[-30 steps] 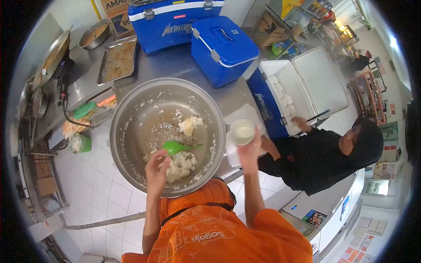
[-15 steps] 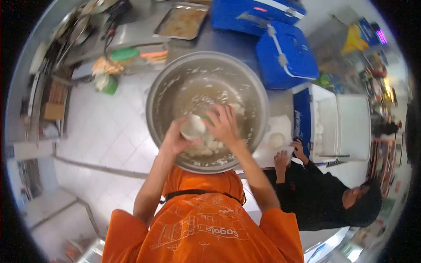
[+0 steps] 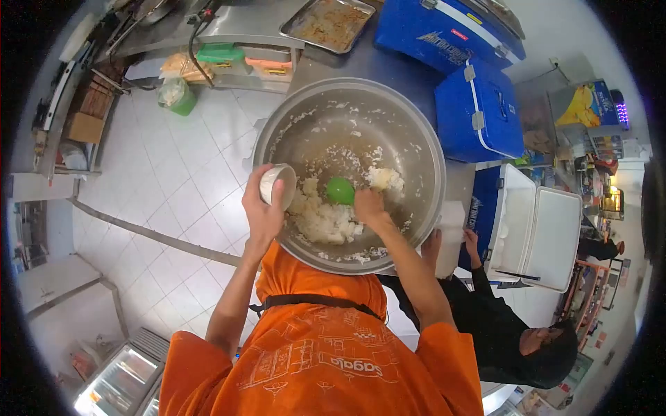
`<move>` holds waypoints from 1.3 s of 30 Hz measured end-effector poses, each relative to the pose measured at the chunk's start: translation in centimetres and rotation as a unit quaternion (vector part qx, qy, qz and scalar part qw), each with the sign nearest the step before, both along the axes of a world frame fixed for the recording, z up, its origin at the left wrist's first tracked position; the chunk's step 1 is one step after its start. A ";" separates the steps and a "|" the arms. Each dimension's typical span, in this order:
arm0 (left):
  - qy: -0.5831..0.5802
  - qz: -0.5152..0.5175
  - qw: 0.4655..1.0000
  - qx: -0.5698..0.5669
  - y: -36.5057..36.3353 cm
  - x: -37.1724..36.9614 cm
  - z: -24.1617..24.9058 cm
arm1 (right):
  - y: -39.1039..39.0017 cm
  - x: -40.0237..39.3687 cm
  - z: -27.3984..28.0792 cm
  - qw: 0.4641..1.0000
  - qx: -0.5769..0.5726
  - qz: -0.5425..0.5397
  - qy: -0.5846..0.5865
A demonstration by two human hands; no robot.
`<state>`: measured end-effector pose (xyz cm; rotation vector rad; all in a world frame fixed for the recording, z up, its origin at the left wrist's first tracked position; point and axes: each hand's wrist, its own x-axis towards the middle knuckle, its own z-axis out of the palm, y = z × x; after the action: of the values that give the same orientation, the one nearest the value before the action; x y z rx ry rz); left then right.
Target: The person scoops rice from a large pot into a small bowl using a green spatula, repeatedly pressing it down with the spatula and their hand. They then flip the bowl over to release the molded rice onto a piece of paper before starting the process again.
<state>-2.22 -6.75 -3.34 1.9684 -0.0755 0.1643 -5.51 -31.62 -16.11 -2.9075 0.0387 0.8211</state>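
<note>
A large metal pot (image 3: 431,149) holds white cooked rice (image 3: 322,220), heaped toward its near left side, with a smaller clump at the right and loose grains on the walls. My left hand (image 3: 262,211) grips a small pale bowl (image 3: 278,186), tilted, over the pot's left rim. My right hand (image 3: 370,206) is closed round a green rice paddle (image 3: 340,190), whose rounded head points left and rests at the rice. The paddle's handle is hidden in my fist.
A metal tray (image 3: 329,26) with brown residue lies behind the pot. Blue coolers (image 3: 479,114) stand at the back right, beside an open white-lined cooler (image 3: 517,215). A co-worker in black (image 3: 485,326) is close on the right, hands at a white sheet (image 3: 451,232).
My left hand has moved left with the bowl, away from my right hand and toward the rim. My right hand has lowered the paddle to the rice. The camera view has shifted.
</note>
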 end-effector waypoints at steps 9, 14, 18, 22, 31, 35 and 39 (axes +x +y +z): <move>-0.176 0.038 0.982 -0.055 0.7 -1.2 -2.3 | 0.3 -3.8 3.4 0.986 0.122 0.074 -0.091; -0.208 0.033 0.972 -0.100 0.6 -1.0 -3.3 | 1.7 -4.6 4.3 0.977 0.176 0.119 -0.018; -0.189 0.030 0.972 -0.133 0.7 -0.9 -3.6 | 2.8 -6.1 6.5 0.972 0.197 0.127 0.006; -0.144 0.033 0.980 -0.135 0.7 -1.0 -2.5 | 0.6 -5.8 5.0 0.953 0.292 0.074 -0.034; 0.141 -0.043 0.969 -0.197 1.3 -0.8 1.4 | -5.4 -5.5 10.6 0.891 0.445 -0.011 0.090; 0.294 -0.137 0.935 -0.147 -1.9 -0.1 0.4 | -2.8 -5.1 17.4 0.933 0.327 -0.036 -0.147; 0.532 -0.158 0.681 -0.477 -4.5 0.1 -1.3 | 0.2 -4.8 19.3 0.914 0.124 0.038 -0.385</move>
<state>-2.13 -11.30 -4.68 0.7217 0.3702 -1.0025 -10.33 -31.43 3.16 -2.7733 -0.2329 -0.3348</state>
